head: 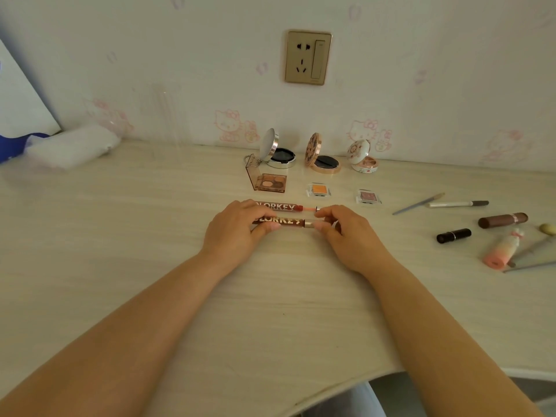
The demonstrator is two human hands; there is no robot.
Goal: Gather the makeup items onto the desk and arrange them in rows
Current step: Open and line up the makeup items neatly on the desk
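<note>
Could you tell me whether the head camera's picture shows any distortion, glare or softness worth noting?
Head view: wide-angle bending curves the desk edge and stretches the forearms near the bottom; lighting is soft and warm, with faint shadows under the left hand and right hand; the silver compact lid reflects pale light; the brushes at far right look soft.

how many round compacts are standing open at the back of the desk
3. A silver compact sits on the left, a rose-gold compact in the middle and a white floral compact on the right, all near the wall. None looks hidden.
</note>
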